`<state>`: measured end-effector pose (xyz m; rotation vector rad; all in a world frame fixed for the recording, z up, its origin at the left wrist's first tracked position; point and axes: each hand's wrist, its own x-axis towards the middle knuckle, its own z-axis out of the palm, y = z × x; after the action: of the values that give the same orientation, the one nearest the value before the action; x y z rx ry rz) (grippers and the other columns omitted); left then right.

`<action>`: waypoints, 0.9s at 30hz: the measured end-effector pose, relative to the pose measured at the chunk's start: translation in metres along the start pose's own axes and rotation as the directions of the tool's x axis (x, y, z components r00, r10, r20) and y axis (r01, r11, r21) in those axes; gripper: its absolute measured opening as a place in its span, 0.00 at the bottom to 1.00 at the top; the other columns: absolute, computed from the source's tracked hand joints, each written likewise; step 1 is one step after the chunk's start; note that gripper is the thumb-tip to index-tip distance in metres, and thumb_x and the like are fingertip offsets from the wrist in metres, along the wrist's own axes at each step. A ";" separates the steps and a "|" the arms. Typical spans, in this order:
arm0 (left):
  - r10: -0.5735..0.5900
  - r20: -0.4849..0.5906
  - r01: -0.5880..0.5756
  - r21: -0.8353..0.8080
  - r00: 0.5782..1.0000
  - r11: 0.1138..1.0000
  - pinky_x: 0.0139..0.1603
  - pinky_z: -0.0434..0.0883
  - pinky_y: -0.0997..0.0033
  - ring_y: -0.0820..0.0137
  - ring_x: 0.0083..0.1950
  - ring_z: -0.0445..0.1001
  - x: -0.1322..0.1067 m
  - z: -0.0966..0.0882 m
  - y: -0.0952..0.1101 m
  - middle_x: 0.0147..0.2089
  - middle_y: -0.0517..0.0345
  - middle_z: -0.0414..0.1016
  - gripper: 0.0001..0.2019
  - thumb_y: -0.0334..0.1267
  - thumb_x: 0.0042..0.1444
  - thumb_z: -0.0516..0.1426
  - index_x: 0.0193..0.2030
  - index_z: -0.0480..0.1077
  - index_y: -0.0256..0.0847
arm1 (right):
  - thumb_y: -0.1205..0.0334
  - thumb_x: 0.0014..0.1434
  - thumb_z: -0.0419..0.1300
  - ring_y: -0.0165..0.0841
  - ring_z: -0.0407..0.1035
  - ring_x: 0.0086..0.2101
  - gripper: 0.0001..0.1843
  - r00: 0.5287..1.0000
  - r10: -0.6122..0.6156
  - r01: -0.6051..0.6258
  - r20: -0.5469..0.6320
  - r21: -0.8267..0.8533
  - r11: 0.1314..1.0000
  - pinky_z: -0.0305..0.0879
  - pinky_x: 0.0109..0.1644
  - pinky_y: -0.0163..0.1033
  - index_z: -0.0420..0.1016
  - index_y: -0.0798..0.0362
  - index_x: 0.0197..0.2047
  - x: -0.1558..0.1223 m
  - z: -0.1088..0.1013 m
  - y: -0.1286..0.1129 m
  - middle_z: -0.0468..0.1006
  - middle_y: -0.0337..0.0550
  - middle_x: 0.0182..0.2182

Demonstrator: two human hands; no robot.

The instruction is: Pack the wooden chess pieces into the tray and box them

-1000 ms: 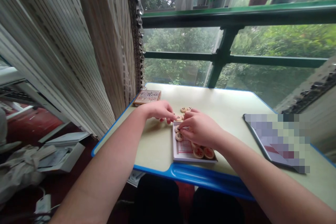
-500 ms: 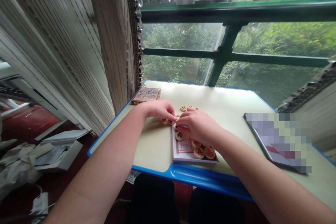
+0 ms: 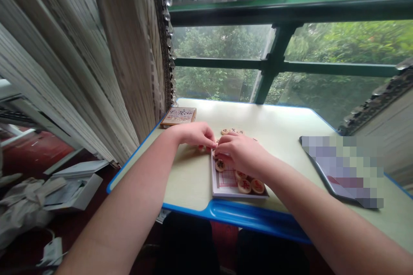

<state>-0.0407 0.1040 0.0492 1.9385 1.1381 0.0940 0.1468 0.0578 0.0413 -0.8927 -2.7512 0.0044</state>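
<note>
My left hand lies on the cream table with its fingers pinched together at the far left corner of a shallow white tray. My right hand covers the tray's far half, fingers curled and meeting the left fingertips. What the fingers pinch is hidden. Several round wooden chess pieces with red or black characters lie in the tray. A few more pieces sit on the table just beyond my hands.
A flat box with printed characters lies at the table's far left corner. A dark tablet rests on the right. The table has a blue rim. Curtains hang at the left, a green-framed window stands behind. Papers clutter the floor at left.
My right hand has slid slightly left over the tray, so that its fingertips meet those of my left hand. The view has shifted a little.
</note>
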 end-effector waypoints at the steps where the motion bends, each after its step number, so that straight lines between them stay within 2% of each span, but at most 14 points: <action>1: 0.004 -0.005 -0.004 0.017 1.000 1.000 0.26 0.59 0.75 0.74 0.25 0.65 0.000 0.000 0.001 0.25 0.60 0.74 0.12 0.46 0.45 0.60 0.27 0.75 0.37 | 0.69 0.56 0.57 0.35 0.65 0.34 0.10 1.000 0.010 -0.010 -0.006 -0.013 1.000 0.58 0.37 0.38 0.80 0.50 0.35 0.000 0.000 -0.001 0.76 0.45 0.31; 7: 0.011 -0.043 -0.006 0.103 0.999 0.995 0.27 0.56 0.75 0.74 0.27 0.63 0.001 -0.002 -0.003 0.25 0.61 0.72 0.15 0.49 0.45 0.60 0.28 0.76 0.37 | 0.67 0.57 0.57 0.32 0.63 0.30 0.10 1.000 0.002 -0.002 -0.003 -0.005 1.000 0.55 0.35 0.36 0.80 0.49 0.34 -0.005 -0.001 0.003 0.73 0.43 0.28; 13: 0.006 -0.035 -0.003 0.073 0.999 0.997 0.26 0.53 0.73 0.75 0.25 0.60 0.001 -0.001 -0.005 0.24 0.61 0.70 0.16 0.50 0.44 0.60 0.29 0.76 0.38 | 0.66 0.57 0.58 0.30 0.61 0.29 0.11 1.000 0.018 -0.018 0.014 -0.021 1.000 0.56 0.35 0.36 0.78 0.53 0.26 -0.009 -0.006 0.006 0.71 0.43 0.26; 18: -0.014 -0.032 0.017 0.081 0.999 0.997 0.26 0.52 0.73 0.76 0.24 0.58 0.000 0.000 -0.002 0.21 0.63 0.65 0.16 0.50 0.45 0.59 0.29 0.74 0.37 | 0.63 0.54 0.60 0.32 0.64 0.31 0.06 1.000 -0.005 0.005 0.011 0.007 1.000 0.59 0.38 0.38 0.80 0.51 0.33 -0.010 -0.011 -0.002 0.73 0.43 0.27; 22: -0.012 -0.011 0.014 0.116 1.000 0.993 0.26 0.52 0.74 0.76 0.25 0.58 0.000 -0.002 -0.002 0.24 0.62 0.68 0.17 0.51 0.45 0.59 0.31 0.75 0.37 | 0.56 0.53 0.61 0.34 0.65 0.31 0.09 0.998 0.016 -0.017 0.062 0.009 1.000 0.60 0.41 0.41 0.80 0.51 0.30 -0.012 -0.013 -0.006 0.76 0.43 0.27; 27: -0.024 -0.027 0.027 0.111 0.999 0.993 0.27 0.55 0.74 0.75 0.26 0.60 -0.001 -0.001 0.001 0.25 0.62 0.70 0.15 0.49 0.45 0.59 0.31 0.75 0.37 | 0.56 0.49 0.63 0.35 0.67 0.33 0.10 0.996 0.035 -0.035 0.088 0.007 0.999 0.61 0.44 0.42 0.81 0.50 0.33 -0.011 -0.013 -0.007 0.78 0.43 0.29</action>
<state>-0.0411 0.1035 0.0507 2.0250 1.2071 0.0424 0.1544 0.0442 0.0520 -0.9603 -2.8137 0.0633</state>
